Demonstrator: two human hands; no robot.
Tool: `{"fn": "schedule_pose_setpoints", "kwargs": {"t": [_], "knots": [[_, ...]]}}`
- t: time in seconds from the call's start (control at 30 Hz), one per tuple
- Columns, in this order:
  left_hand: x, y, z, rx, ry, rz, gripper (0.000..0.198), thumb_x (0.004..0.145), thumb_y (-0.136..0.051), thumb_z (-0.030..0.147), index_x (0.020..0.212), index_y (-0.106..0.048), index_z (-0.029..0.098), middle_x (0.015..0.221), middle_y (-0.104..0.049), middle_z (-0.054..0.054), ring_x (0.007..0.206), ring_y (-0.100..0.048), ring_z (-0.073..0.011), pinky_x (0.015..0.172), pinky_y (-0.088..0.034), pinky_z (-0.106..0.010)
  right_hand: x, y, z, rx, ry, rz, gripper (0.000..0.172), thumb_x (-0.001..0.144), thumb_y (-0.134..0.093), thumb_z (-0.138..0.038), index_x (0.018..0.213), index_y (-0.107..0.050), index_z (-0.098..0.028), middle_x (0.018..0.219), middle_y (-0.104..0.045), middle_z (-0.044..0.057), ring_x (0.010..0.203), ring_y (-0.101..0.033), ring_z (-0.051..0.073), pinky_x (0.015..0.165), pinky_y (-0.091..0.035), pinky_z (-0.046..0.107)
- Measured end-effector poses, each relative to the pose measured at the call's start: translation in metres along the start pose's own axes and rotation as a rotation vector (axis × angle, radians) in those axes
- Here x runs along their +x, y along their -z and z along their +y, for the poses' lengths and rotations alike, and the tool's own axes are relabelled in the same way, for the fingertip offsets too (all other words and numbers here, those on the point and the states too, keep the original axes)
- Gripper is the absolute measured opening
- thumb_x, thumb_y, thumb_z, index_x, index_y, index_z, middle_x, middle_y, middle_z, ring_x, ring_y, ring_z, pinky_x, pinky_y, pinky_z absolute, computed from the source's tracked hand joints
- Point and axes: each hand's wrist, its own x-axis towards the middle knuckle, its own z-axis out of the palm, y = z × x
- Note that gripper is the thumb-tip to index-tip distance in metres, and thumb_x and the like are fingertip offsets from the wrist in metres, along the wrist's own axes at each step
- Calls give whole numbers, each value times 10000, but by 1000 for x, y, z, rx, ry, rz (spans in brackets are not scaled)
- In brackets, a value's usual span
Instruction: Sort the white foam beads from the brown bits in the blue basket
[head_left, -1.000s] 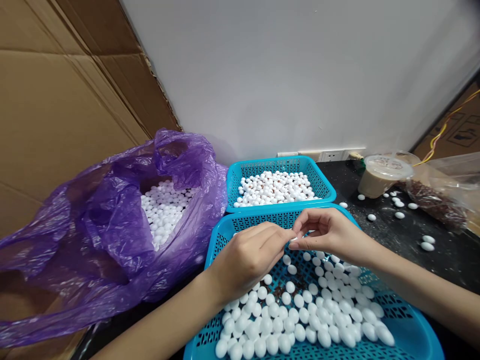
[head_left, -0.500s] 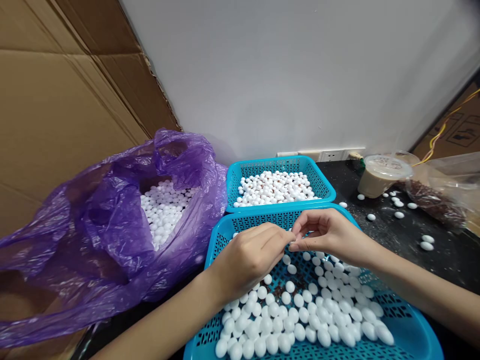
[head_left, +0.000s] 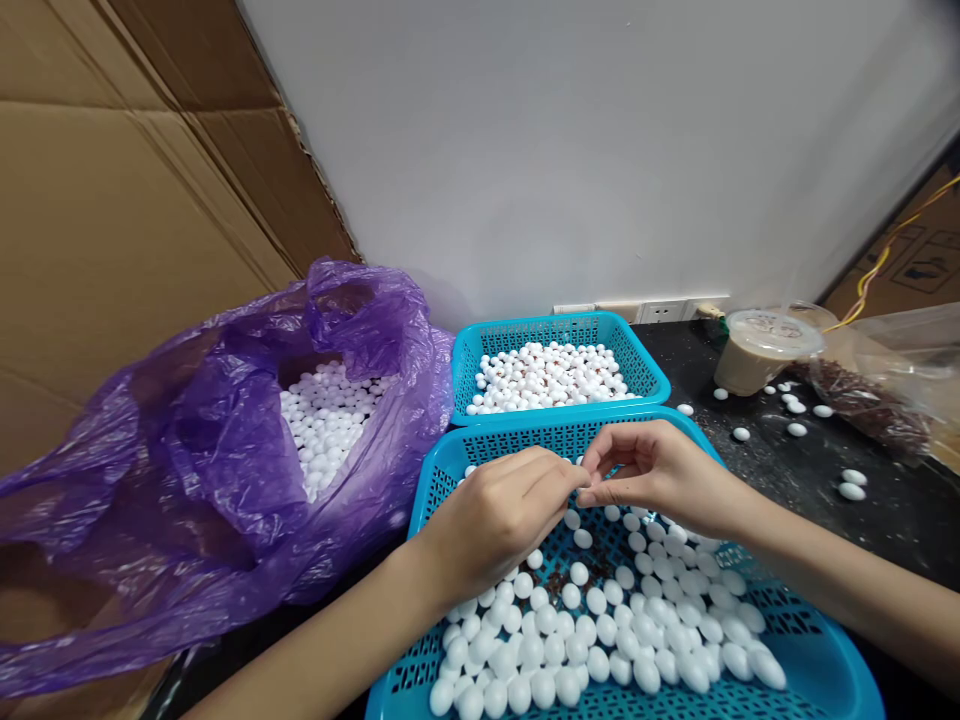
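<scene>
My left hand (head_left: 499, 525) and my right hand (head_left: 660, 480) meet above the near blue plastic mesh basket (head_left: 817, 655). The left fingertips pinch a small white foam ball (head_left: 579, 464), mostly hidden by the fingers. My right thumb and forefinger curve around that spot, and I cannot tell whether they touch the ball. Below my hands, the basket holds several white foam balls (head_left: 600, 630) with brown bits (head_left: 559, 585) among them.
Behind stands a smaller blue basket (head_left: 555, 335) of white balls. To the left, a purple plastic bag (head_left: 225, 430) holds more balls (head_left: 326, 420). On the dark bench (head_left: 885, 530) at right are loose balls (head_left: 851, 485), a lidded cup (head_left: 761, 350) and a clear bag (head_left: 862, 400).
Both hands stay together over the near basket, with only slight finger shifts. The baskets and balls have not visibly moved.
</scene>
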Motion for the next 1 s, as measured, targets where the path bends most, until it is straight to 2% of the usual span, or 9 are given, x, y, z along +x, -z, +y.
{"fn": "schedule_pose_setpoints", "kwargs": {"t": [0.1,0.3,0.5,1.0], "knots": [[0,-1,-1,-4,1,-6,146,864,-431,72,934,-548,123,806,-653,-67,760,-622,-144,665,-543,-279,0,-1,-2,-1,2,-4,208,628,-761,-288,727,-616,-177,723,-643,19,690,-611,145,643,-514,283],[-1,0,-2,-40,31,-7,122,857,-463,87,946,-535,131,834,-649,-51,788,-624,-138,686,-535,-256,-1,0,-3,10,71,-50,242,693,-720,-284,894,-610,-207,806,-651,25,742,-619,153,692,-522,306],[-3,0,-3,-76,76,-22,88,862,-460,119,907,-528,153,799,-639,-30,743,-617,-125,635,-523,-241,0,0,-2,-23,60,-35,207,663,-738,-334,796,-656,-198,759,-666,24,730,-620,158,661,-520,295],[-4,-1,-3,-110,74,-39,82,857,-474,103,912,-519,142,822,-625,-39,759,-606,-131,664,-517,-255,-1,0,0,26,10,-25,162,645,-760,-262,754,-667,-188,713,-677,20,686,-628,147,623,-506,270]]}}
